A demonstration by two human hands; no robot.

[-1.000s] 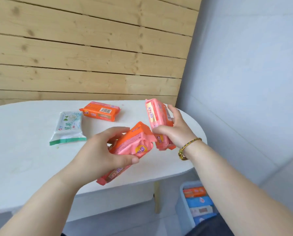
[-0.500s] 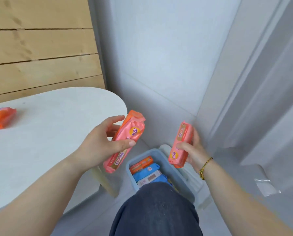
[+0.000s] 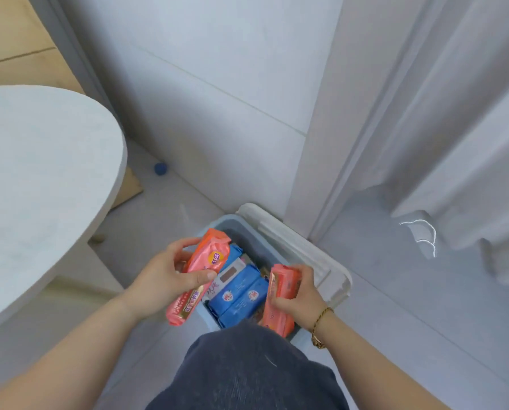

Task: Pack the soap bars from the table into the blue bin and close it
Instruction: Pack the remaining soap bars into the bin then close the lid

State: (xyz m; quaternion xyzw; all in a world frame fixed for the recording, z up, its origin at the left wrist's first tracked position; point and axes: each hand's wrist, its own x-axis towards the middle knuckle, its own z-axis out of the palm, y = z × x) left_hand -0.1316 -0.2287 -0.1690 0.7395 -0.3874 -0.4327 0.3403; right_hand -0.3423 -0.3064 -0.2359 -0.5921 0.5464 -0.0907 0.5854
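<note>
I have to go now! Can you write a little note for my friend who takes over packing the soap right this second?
Left hand: holds a pink soap bar above the bin's left edge.
Right hand: holds another pink bar, lowered at the bin's right side.
Blue bin: on the floor, open, blue soap packs already inside. White lid rests behind its right rim.
Done: several bars packed.
Left: drop both pink bars in, check the table for more, close the lid.

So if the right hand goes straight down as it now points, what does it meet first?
Probably the bin's contents: the right hand holds a pink soap bar over the blue bin, beside the blue soap packs. Depth is unclear.
</note>
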